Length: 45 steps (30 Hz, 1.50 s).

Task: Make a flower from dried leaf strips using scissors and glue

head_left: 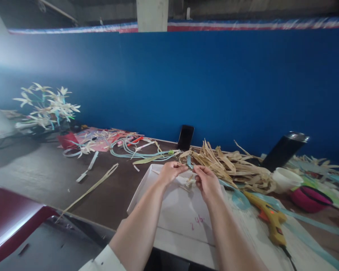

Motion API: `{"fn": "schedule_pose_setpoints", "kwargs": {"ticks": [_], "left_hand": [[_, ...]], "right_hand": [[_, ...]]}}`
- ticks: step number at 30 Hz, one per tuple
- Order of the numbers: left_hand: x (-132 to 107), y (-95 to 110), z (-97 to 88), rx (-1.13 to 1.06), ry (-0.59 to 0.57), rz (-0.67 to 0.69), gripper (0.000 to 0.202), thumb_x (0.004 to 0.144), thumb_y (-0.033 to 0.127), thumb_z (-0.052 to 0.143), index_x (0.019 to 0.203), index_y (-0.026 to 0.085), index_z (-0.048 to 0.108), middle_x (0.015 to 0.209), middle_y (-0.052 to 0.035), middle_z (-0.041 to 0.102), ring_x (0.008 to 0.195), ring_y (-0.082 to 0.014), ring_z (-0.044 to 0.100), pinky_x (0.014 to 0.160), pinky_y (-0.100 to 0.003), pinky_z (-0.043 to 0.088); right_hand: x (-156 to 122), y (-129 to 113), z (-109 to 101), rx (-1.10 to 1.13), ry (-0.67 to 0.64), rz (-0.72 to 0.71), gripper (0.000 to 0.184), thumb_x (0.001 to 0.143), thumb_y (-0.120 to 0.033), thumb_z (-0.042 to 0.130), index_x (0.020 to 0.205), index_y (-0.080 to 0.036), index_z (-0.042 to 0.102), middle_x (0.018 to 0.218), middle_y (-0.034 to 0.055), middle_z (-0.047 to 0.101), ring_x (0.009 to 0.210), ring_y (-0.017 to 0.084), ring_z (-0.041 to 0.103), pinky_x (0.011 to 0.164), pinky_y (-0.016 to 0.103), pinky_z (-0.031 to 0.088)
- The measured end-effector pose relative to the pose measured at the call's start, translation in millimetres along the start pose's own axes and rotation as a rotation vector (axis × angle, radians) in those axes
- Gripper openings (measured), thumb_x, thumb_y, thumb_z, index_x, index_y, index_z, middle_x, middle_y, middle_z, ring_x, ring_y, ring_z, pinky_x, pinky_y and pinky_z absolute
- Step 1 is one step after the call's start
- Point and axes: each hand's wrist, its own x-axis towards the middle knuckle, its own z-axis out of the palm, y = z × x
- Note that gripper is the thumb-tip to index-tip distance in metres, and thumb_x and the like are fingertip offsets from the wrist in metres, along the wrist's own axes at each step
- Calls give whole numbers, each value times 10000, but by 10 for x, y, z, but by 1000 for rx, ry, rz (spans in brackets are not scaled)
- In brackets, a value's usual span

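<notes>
My left hand [171,173] and my right hand [206,181] meet above a white box lid [175,214]. A short light-blue strip [189,161] stands up between them, and the fingertips of both hands are pinched on its lower end. Just below the fingers, a small pale dried-husk piece [188,184] shows over the lid; whether it joins the strip I cannot tell. Handwritten marks in red are on the lid. Right of my right hand lies a yellow glue gun [268,216] with its cord running toward me.
Behind my hands are a phone [185,137] leaning on the blue partition [214,82] and a heap of dried husks [223,162]. Rightward stand a black flask [284,150], white cup [286,178] and pink pouch [310,198]. Husk flowers [51,107] stand at left.
</notes>
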Motion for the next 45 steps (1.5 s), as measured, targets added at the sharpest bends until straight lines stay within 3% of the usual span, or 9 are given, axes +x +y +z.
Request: {"fn": "schedule_pose_setpoints", "kwargs": {"ticks": [7,10,20,24,28,32,40,45], "left_hand": [[-54,99,31,220,176,224,253,668,410,621,749,179,682,725,-11,647,652,-126,531,631,-238,377],[-75,111,65,254,227,265,227,676,395,616,718,180,676,771,-16,654,666,-126,532,656,-241,383],[-92,104,117,148,187,170,330,670,466,595,643,138,617,591,-4,565,561,-104,458,543,-217,326],[-93,141,108,25,195,105,347,661,482,597,636,137,601,573,7,545,537,-90,438,539,-215,321],[-107,182,111,-15,178,38,339,643,473,617,620,137,586,534,25,500,504,-75,398,524,-214,309],[-104,174,134,21,190,20,342,633,462,632,580,130,574,505,31,475,497,-70,383,517,-213,304],[-64,84,191,-215,115,-49,312,636,413,639,784,138,664,715,-43,625,643,-109,503,560,-212,379],[-56,80,190,-264,86,-74,337,624,405,659,850,155,685,809,-63,655,692,-114,519,590,-217,396]], "right_hand": [[1,3,8,-101,28,-51,262,597,-398,707,698,-178,606,482,-46,503,380,44,357,348,180,204],[2,14,12,-108,40,-64,258,611,-392,698,723,-178,606,507,-39,522,383,43,356,352,178,199],[-42,-7,29,-157,-15,-55,239,619,-379,701,735,-192,608,444,-57,463,379,59,353,374,190,218],[-47,-25,28,-147,26,-34,235,603,-367,715,727,-200,607,427,-59,469,364,61,342,364,195,202],[-46,-46,34,-56,43,4,266,572,-345,740,730,-179,606,621,-6,608,415,51,397,366,179,227],[-39,-49,33,32,28,30,298,550,-328,756,745,-164,604,749,29,647,431,37,394,354,163,228],[-65,-98,23,152,-129,139,244,571,-275,739,754,-177,611,889,36,649,455,27,389,340,151,240],[-64,-105,15,122,-147,132,232,571,-274,725,746,-191,598,898,25,646,454,36,393,336,162,238]]}}
